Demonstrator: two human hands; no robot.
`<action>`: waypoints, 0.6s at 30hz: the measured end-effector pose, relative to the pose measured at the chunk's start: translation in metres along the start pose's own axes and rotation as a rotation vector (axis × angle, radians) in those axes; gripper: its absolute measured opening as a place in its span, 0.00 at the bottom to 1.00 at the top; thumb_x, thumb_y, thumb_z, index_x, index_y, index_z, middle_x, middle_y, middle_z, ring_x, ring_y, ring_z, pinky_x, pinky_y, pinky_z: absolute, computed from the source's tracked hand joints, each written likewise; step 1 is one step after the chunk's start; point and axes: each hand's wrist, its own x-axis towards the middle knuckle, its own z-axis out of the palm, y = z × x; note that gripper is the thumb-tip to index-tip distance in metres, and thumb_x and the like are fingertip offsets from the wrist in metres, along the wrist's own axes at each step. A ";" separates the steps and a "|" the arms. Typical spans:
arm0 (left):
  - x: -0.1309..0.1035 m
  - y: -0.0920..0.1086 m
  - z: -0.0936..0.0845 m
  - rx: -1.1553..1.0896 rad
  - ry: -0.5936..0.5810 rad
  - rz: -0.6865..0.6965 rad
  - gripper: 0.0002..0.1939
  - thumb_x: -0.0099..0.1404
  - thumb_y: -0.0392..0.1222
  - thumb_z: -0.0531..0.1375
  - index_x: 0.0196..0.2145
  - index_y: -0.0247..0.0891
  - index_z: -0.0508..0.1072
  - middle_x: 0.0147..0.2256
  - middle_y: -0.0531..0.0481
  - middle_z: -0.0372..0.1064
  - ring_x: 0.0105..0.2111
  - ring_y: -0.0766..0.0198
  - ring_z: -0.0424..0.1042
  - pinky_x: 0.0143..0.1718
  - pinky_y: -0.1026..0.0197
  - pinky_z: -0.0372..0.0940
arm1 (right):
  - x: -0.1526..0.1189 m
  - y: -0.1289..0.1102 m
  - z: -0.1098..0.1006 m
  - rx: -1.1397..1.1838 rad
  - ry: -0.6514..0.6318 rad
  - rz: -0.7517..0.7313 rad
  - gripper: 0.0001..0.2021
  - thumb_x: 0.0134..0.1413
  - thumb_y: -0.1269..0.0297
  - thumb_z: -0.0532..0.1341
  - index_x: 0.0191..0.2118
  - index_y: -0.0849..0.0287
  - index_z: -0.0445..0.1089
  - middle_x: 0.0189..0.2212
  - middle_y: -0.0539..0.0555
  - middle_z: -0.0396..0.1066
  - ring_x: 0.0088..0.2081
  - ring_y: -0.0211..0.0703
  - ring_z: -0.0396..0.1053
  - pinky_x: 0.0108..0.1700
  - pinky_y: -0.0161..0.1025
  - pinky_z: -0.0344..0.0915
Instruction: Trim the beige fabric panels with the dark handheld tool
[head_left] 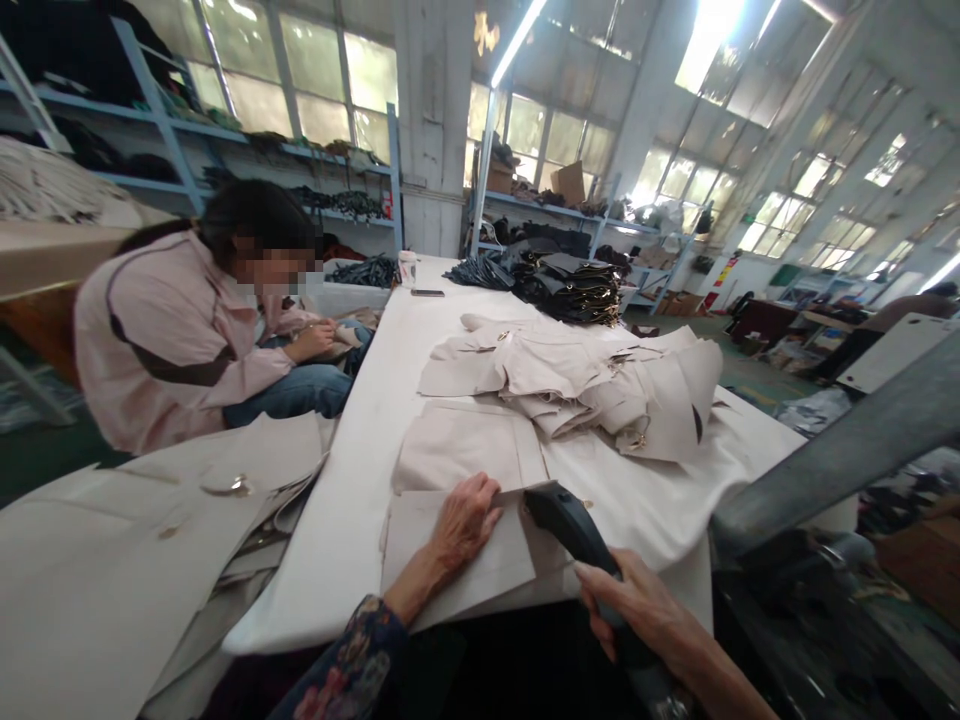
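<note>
My left hand [465,520] lies on a flat beige panel [412,535] at the near edge of the white-covered table, its fingers bent and pressed together at the panel's upper edge. Another beige piece [465,445] with a stitched seam lies just beyond. My right hand [626,605] is wrapped round the handle of a black handheld tool [574,525] with a curved head. The tool's tip is at the panel's upper right edge, close to my left fingers; whether it touches is unclear. The lower end of the tool is partly hidden by my hand.
A heap of beige pieces with metal fittings [570,370] lies farther up the table [360,490], with a dark stack [570,285] behind it. More beige panels [97,540] lie at left. A seated co-worker [180,330] handles something beige. A slanting metal post [847,450] stands at right.
</note>
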 end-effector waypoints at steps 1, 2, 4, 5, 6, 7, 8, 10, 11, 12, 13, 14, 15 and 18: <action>0.000 0.000 0.000 0.016 -0.005 0.021 0.05 0.62 0.32 0.55 0.36 0.40 0.65 0.37 0.49 0.67 0.38 0.60 0.67 0.40 0.60 0.63 | -0.001 -0.003 -0.003 0.000 0.021 -0.005 0.20 0.53 0.45 0.57 0.25 0.60 0.62 0.12 0.44 0.61 0.14 0.32 0.59 0.17 0.29 0.57; 0.000 0.000 -0.001 0.035 -0.011 0.048 0.06 0.62 0.30 0.54 0.35 0.40 0.64 0.36 0.49 0.67 0.37 0.61 0.67 0.40 0.61 0.63 | -0.004 -0.007 -0.007 0.000 0.044 -0.010 0.20 0.53 0.45 0.57 0.25 0.59 0.62 0.12 0.44 0.60 0.14 0.32 0.59 0.17 0.29 0.57; 0.004 -0.003 -0.006 0.090 -0.022 0.115 0.09 0.61 0.26 0.52 0.34 0.39 0.64 0.35 0.49 0.67 0.35 0.61 0.68 0.37 0.62 0.63 | -0.013 -0.012 -0.016 -0.003 0.096 -0.015 0.20 0.53 0.45 0.57 0.25 0.59 0.62 0.12 0.45 0.61 0.14 0.33 0.60 0.18 0.29 0.58; 0.010 -0.005 -0.011 0.125 -0.022 0.148 0.11 0.60 0.25 0.51 0.34 0.39 0.65 0.35 0.48 0.67 0.34 0.60 0.68 0.35 0.61 0.63 | -0.019 -0.013 -0.020 -0.007 0.118 -0.010 0.20 0.52 0.45 0.57 0.25 0.59 0.62 0.12 0.45 0.61 0.14 0.33 0.60 0.18 0.30 0.58; 0.017 -0.008 -0.018 0.164 -0.016 0.178 0.12 0.59 0.23 0.51 0.34 0.38 0.65 0.35 0.47 0.67 0.34 0.59 0.67 0.34 0.61 0.63 | -0.024 -0.014 -0.024 -0.010 0.134 -0.005 0.21 0.52 0.44 0.57 0.25 0.58 0.62 0.11 0.45 0.60 0.14 0.33 0.60 0.18 0.30 0.58; 0.026 -0.012 -0.029 0.205 -0.004 0.204 0.13 0.59 0.23 0.50 0.35 0.37 0.66 0.36 0.46 0.67 0.34 0.58 0.67 0.34 0.60 0.62 | -0.030 -0.013 -0.027 -0.015 0.142 -0.004 0.21 0.51 0.43 0.57 0.24 0.58 0.61 0.11 0.45 0.60 0.14 0.34 0.60 0.18 0.30 0.58; 0.037 -0.016 -0.042 0.247 0.015 0.226 0.13 0.59 0.23 0.50 0.36 0.37 0.66 0.36 0.45 0.66 0.35 0.57 0.67 0.34 0.59 0.62 | -0.035 -0.012 -0.030 -0.022 0.141 -0.007 0.22 0.51 0.42 0.56 0.24 0.58 0.61 0.11 0.45 0.60 0.14 0.34 0.60 0.19 0.31 0.58; 0.061 -0.025 -0.075 0.326 0.061 0.264 0.11 0.63 0.25 0.49 0.38 0.36 0.67 0.37 0.44 0.65 0.38 0.55 0.66 0.38 0.57 0.61 | -0.045 -0.007 -0.034 -0.040 0.125 -0.018 0.22 0.52 0.42 0.56 0.24 0.58 0.62 0.11 0.45 0.60 0.14 0.35 0.59 0.19 0.31 0.58; 0.072 -0.028 -0.093 0.364 0.087 0.276 0.11 0.64 0.26 0.48 0.38 0.34 0.67 0.37 0.44 0.64 0.39 0.55 0.66 0.40 0.56 0.60 | -0.049 -0.005 -0.035 -0.050 0.115 -0.026 0.22 0.53 0.42 0.55 0.24 0.58 0.62 0.11 0.45 0.60 0.14 0.34 0.59 0.19 0.31 0.58; 0.082 -0.029 -0.110 0.400 0.111 0.289 0.12 0.66 0.26 0.46 0.39 0.32 0.67 0.37 0.44 0.63 0.41 0.55 0.65 0.41 0.55 0.60 | -0.052 -0.002 -0.036 -0.061 0.102 -0.036 0.23 0.54 0.42 0.54 0.24 0.59 0.63 0.12 0.46 0.60 0.15 0.35 0.59 0.20 0.32 0.59; 0.088 -0.028 -0.125 0.433 0.131 0.305 0.13 0.67 0.26 0.44 0.39 0.30 0.67 0.36 0.45 0.62 0.41 0.56 0.65 0.42 0.55 0.59 | -0.055 0.002 -0.037 -0.079 0.096 -0.049 0.23 0.55 0.42 0.53 0.25 0.59 0.63 0.12 0.46 0.61 0.16 0.35 0.60 0.21 0.32 0.59; 0.091 -0.025 -0.136 0.463 0.148 0.326 0.14 0.68 0.26 0.42 0.40 0.27 0.66 0.37 0.46 0.61 0.43 0.57 0.65 0.43 0.54 0.58 | -0.058 0.005 -0.038 -0.101 0.097 -0.063 0.24 0.56 0.42 0.53 0.25 0.59 0.64 0.13 0.46 0.61 0.17 0.36 0.60 0.22 0.32 0.60; 0.089 -0.019 -0.141 0.487 0.159 0.353 0.15 0.69 0.25 0.40 0.41 0.25 0.66 0.37 0.46 0.61 0.44 0.57 0.64 0.43 0.54 0.57 | -0.060 0.008 -0.039 -0.124 0.100 -0.076 0.24 0.56 0.42 0.52 0.25 0.59 0.64 0.13 0.47 0.62 0.18 0.36 0.61 0.23 0.32 0.61; 0.060 0.010 -0.118 0.518 0.132 0.486 0.15 0.70 0.29 0.43 0.38 0.31 0.68 0.35 0.47 0.64 0.39 0.60 0.65 0.39 0.58 0.59 | -0.068 0.014 -0.040 -0.152 0.104 -0.084 0.24 0.57 0.42 0.52 0.26 0.59 0.65 0.14 0.48 0.63 0.19 0.37 0.62 0.24 0.33 0.61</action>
